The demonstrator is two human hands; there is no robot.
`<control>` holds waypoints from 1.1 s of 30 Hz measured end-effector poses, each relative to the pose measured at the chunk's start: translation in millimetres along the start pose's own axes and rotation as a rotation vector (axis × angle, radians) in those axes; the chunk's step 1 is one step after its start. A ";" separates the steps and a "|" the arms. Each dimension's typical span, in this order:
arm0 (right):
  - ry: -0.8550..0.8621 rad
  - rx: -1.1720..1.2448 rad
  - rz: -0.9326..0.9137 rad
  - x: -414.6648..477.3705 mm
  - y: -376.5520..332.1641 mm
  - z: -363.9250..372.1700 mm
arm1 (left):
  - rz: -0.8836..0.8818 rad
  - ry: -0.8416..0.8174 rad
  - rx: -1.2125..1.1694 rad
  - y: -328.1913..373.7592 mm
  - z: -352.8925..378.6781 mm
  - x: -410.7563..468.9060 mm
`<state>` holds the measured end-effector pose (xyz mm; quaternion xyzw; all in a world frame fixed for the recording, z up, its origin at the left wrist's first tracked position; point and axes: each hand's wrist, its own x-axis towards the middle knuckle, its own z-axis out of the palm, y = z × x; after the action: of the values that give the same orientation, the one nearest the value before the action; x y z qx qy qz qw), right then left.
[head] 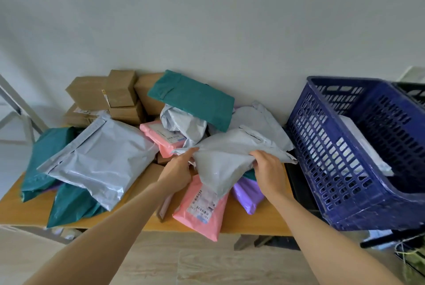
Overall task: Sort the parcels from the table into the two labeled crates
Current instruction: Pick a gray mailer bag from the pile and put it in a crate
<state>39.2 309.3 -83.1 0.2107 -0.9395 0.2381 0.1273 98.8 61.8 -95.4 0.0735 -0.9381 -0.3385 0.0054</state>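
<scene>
A plain pale wall runs behind a low wooden bench, and light wood-grain flooring shows in front of it. The bench's orange-brown top is mostly buried. Brown cardboard boxes are stacked at the far left against the wall, and a teal mailer leans over the heap beside them. A big grey mailer lies across more teal bags on the left. A pink mailer with a printed label hangs over the near edge, with a purple one just to its right. Near the middle the person holds a crumpled grey poly mailer just above the pile. The left hand pinches its left corner and the right hand has its fingers curled over the right edge. To the right of the bench stands a blue slatted plastic crate, tilted toward the viewer, with a white parcel already lying inside. The edge of a darker crate peeks out behind it at the far right. At the far left, well apart from the bench, a pale metal frame slants against the wall.
</scene>
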 end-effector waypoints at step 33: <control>0.045 0.194 -0.117 153.0 -109.5 -97.8 | 0.571 0.778 0.434 94.8 -188.5 43.6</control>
<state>-31.7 219.7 95.5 0.2712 -0.8951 0.3245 0.1412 54.2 8.1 108.4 -0.0655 -0.8979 -0.0692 0.4298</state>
